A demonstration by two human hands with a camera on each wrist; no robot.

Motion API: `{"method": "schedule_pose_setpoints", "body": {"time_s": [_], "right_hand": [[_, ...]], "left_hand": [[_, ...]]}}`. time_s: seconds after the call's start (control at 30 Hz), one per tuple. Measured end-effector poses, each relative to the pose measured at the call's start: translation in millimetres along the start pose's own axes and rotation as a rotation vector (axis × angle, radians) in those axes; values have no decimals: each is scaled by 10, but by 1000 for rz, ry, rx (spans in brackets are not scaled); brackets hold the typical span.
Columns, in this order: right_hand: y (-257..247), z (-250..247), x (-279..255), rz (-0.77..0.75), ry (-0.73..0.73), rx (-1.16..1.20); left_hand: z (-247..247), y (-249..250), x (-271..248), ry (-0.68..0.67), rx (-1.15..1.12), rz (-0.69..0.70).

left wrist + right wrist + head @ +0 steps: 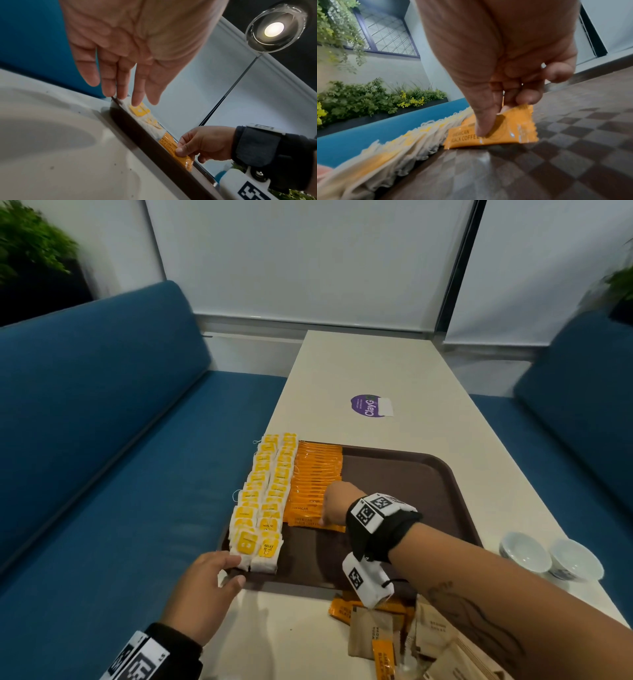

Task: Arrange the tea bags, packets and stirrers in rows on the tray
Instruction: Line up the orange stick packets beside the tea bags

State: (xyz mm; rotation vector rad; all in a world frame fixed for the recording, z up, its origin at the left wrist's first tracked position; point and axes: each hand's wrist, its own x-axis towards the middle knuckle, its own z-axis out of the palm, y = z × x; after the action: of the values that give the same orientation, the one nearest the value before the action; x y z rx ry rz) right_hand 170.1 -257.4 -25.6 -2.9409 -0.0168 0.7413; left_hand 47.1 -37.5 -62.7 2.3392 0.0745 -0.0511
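Two rows of white tea bags with yellow tags (262,501) fill the brown plastic tray's (442,474) left side. Right hand (337,503) pinches a light, slippery orange coffee packet (496,134) by its crinkly end. Left hand (202,590), fingers straight, touches the nearest tea bag. Lots of room right.

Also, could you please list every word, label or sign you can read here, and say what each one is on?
"AMERICAN BLACK COFFEE": orange packet pinched by the right hand, at the near end of the orange row on the tray.
"ClayG", cut off: purple sticker on the table; its small print is unreadable.
"RELAX": nearest tea bag; the rest of the tag is blurred.
Brown packets: print too blurred.
Wristband markers: patterns, no words.
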Motion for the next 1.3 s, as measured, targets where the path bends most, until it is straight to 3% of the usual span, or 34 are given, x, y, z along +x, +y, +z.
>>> {"method": "schedule_pose_setpoints", "body": {"time_s": [0.7,0.87,1.0,1.13,1.2,1.3], "right_hand": [[-107,-110,47,-47,48,-18],[27,-324,-372,-152,126,273],[316,-436,-1003,-274,195,453],[486,-162,-1553,-282,82,262],[466,66,-1769,-294,-30,65],[395,394,-1957,-318,-72,-196]], "left_hand": [[-5,74,-29,-15,-7,-49],[-32,266,-105,-3,-10,58],[67,554,-221,-134,-54,186],[336,777,-355,-376,128,341],[491,865,-407,-445,287,423],[659,918,-434,-497,428,514]]}}
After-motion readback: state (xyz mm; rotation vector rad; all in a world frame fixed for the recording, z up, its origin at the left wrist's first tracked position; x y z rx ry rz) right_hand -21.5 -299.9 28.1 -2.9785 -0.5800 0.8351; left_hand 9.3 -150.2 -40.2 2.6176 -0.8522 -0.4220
